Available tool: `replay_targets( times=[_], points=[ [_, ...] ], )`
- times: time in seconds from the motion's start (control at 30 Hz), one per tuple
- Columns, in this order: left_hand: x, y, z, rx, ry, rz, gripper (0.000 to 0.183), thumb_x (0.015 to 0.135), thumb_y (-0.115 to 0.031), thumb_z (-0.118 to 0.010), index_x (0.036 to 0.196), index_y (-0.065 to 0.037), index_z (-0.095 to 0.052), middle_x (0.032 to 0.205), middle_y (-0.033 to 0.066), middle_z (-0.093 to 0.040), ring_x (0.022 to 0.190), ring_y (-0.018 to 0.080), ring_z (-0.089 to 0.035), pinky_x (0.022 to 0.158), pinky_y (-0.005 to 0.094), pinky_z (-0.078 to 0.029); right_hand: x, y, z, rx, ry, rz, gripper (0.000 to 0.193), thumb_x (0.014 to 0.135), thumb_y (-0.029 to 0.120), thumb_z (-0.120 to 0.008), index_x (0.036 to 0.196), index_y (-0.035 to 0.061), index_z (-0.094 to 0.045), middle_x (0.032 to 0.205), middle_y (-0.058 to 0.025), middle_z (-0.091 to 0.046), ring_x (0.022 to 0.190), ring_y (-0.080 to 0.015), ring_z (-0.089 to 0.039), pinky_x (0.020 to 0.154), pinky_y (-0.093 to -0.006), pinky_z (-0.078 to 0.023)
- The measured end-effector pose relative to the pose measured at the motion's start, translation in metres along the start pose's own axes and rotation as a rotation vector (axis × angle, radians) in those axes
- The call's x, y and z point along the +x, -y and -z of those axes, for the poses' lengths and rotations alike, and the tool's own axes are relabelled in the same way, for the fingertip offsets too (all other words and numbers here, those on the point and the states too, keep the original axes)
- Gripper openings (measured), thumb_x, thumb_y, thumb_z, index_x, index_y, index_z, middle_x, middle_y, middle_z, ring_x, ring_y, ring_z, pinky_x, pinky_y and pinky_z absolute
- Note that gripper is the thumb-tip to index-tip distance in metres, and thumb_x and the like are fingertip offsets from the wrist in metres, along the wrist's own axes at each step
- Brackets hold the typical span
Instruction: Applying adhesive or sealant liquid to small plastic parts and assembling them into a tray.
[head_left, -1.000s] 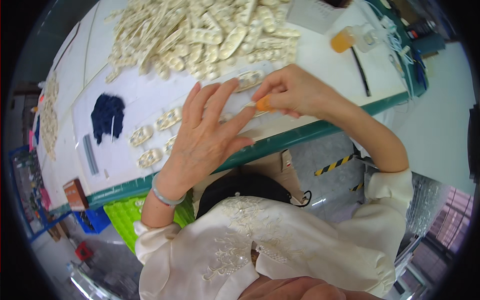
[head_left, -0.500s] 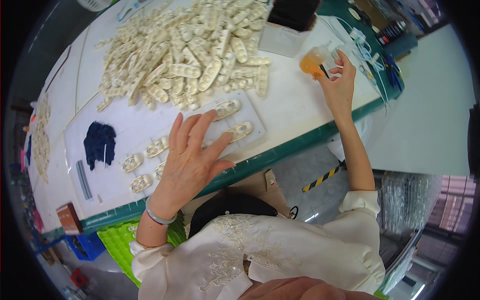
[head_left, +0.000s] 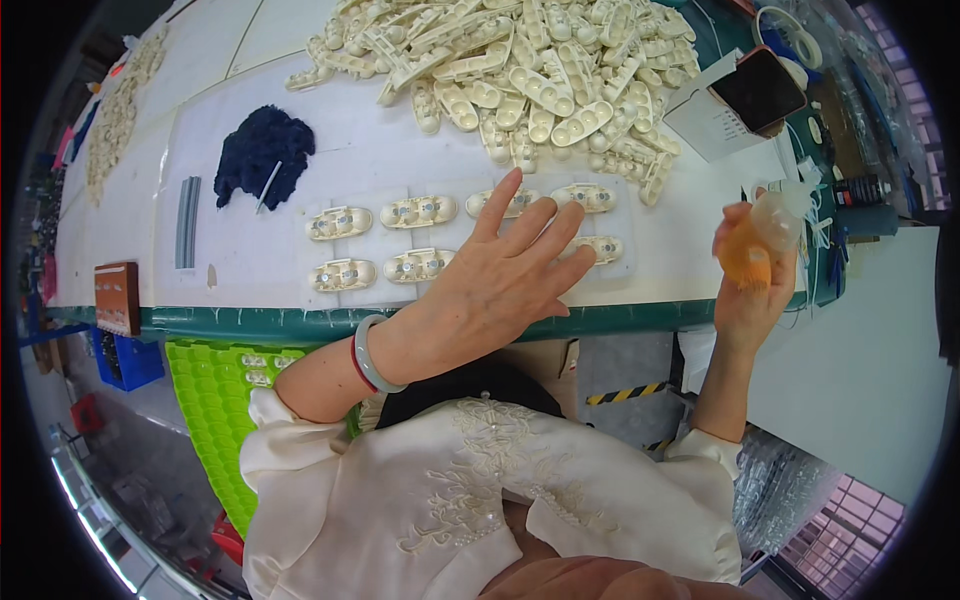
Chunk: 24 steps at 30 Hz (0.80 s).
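Spread flat, my left hand (head_left: pixel 500 285) presses on the clear sheet (head_left: pixel 300 250) at mid-frame, fingers covering part of a row of cream oval parts (head_left: pixel 418 211). At right, my right hand (head_left: pixel 748 290) grips a small squeeze bottle (head_left: pixel 758 240) of orange liquid. Its nozzle is hard to make out. More parts (head_left: pixel 520 60) are heaped at the top, cut off by the rim.

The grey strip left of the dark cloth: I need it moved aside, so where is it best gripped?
Pinch the grey strip across its narrow width, near the middle, coming from above. It lies flat on the table, long and thin, running away from the edge, with bare surface along both long sides. The dark cloth lies apart, to its right, so fingers have room.
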<state>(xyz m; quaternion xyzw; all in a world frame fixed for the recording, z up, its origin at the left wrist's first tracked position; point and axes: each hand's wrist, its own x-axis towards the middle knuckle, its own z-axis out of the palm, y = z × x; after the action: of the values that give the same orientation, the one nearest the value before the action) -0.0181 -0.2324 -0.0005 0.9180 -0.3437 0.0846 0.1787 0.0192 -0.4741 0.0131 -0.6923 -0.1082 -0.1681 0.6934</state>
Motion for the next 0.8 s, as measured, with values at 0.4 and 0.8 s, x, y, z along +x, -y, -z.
replay_targets(
  times=[0.4,0.8],
  points=[
    [-0.012,0.004,0.01,-0.109,-0.235,-0.143,0.048,0.071,-0.03,-0.067,0.107,-0.005,-0.048,0.113,0.0132,-0.046,0.104,0.0255,-0.047,0.099,0.0466,-0.032,-0.007,0.002,-0.029,0.819,-0.116,-0.217,0.058,0.075,0.026,-0.071,0.119,-0.0007,-0.045,0.091,-0.0095,-0.047,0.053,-0.0075,-0.028,0.04,-0.0176,-0.021],
    [-0.079,0.045,0.074,-1.611,0.091,-0.973,0.048,0.088,-0.048,-0.046,0.08,-0.002,-0.056,0.075,0.01,-0.051,0.067,0.0252,-0.052,0.057,0.0346,-0.044,-0.049,-0.008,-0.15,0.205,0.244,-0.216,0.064,0.073,0.043,-0.07,0.115,0.0024,-0.045,0.109,-0.0151,-0.049,0.079,-0.018,-0.056,0.051,-0.0226,-0.047]
  ],
)
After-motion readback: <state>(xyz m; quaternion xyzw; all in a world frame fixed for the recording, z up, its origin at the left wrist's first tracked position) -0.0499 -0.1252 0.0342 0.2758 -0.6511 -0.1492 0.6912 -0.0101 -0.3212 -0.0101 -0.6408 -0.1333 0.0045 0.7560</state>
